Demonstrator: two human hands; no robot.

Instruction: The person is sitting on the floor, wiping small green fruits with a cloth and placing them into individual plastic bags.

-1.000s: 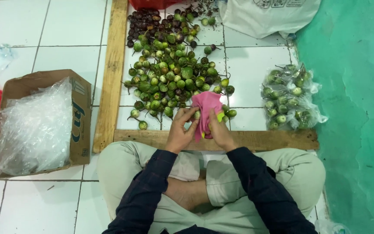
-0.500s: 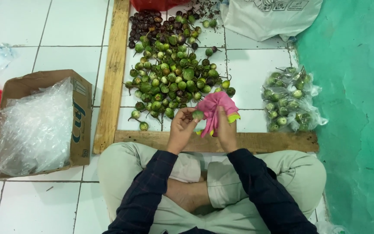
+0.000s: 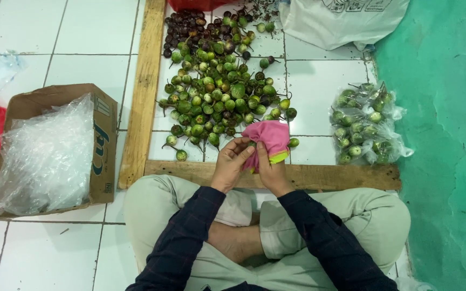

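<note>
Pink cloth with a yellow-green edge (image 3: 268, 140) is bunched between both hands, just above the wooden plank (image 3: 324, 175) at the near edge of the frame; the left hand (image 3: 232, 164) pinches its lower fold with fingers curled closed; the right hand (image 3: 269, 170) grips it from beneath, fingers closed; the pile of small round green fruits with stems (image 3: 217, 91) lies just beyond on the white tiled floor (image 3: 82, 32); judged step: wiping a fruit inside the cloth; the next move calls for a firm, turning grip.

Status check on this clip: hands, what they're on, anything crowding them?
Left hand and right hand both grip the pink cloth. Small green round fruit tucked at the cloth. Loose fruit pile just ahead, wooden plank beneath the hands.
</note>
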